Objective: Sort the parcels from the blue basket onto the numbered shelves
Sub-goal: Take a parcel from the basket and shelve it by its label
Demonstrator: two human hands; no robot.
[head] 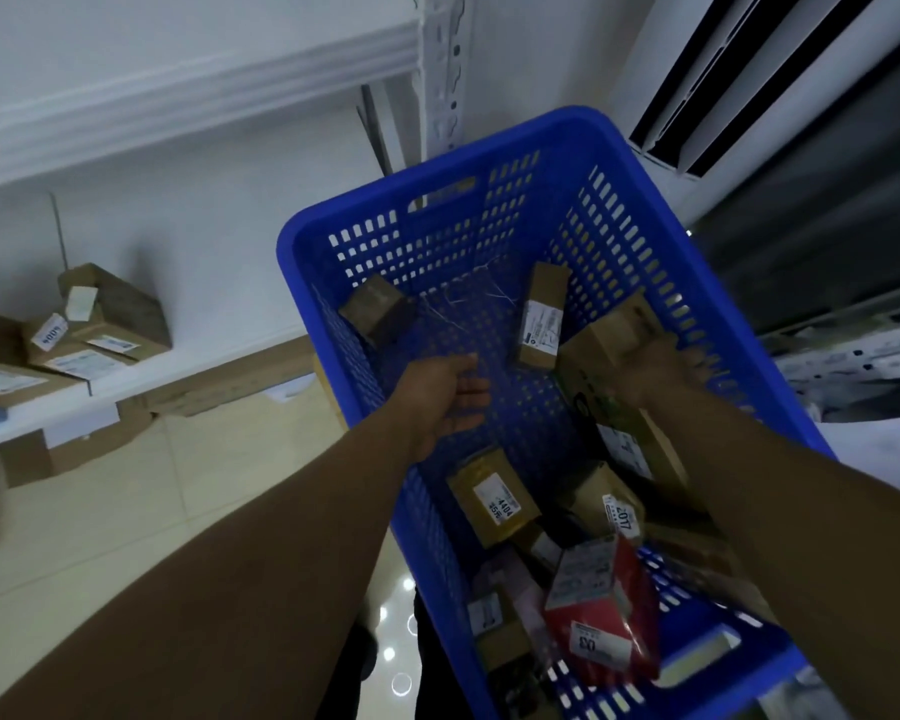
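A blue slotted basket [302,262] fills the middle of the view with several parcels in it. My left hand [445,394] hovers inside it with relaxed fingers, holding nothing, over the bare basket floor. My right hand [661,368] grips a brown cardboard box [601,337] by the basket's right wall. A small dark box [378,306] lies at the far left of the basket and a slim labelled box [540,317] in the middle. Nearer lie a box labelled 4404 [492,498], one labelled 2017 [611,504] and a red parcel [601,610].
A white shelf [188,368] at the left carries several labelled cardboard boxes [110,317]. More boxes stand under it on the pale tiled floor [204,485]. A white perforated shelf post [445,70] rises behind the basket. Dark slatted panels sit at the upper right.
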